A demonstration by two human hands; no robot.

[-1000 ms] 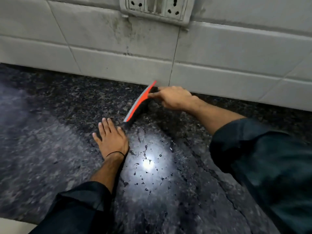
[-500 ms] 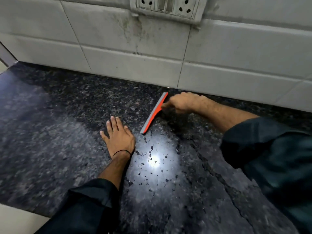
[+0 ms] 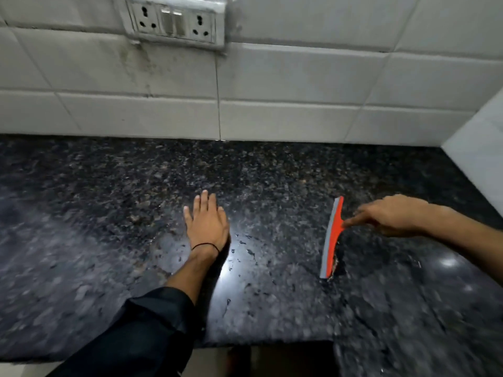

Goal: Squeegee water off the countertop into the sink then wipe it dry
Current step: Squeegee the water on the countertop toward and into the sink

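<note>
An orange squeegee [image 3: 332, 236] with a grey rubber blade stands on its edge on the dark speckled granite countertop [image 3: 109, 202], blade running front to back. My right hand [image 3: 392, 214] grips its handle from the right, index finger stretched to the orange back. My left hand [image 3: 207, 219] lies flat on the counter, fingers together, a black band at the wrist. Water droplets [image 3: 245, 254] and a bright light glare sit between the hands. No sink is in view.
White tiled wall [image 3: 272, 85] rises behind the counter, with a socket and switch plate [image 3: 174, 20] above. A white side wall [image 3: 481, 137] closes the counter at the right. The counter's front edge [image 3: 272, 342] steps back near the bottom middle.
My right hand has dragged the squeegee away from the back wall, to the right and nearer to me. The left hand stayed flat. The view has shifted to the right.
</note>
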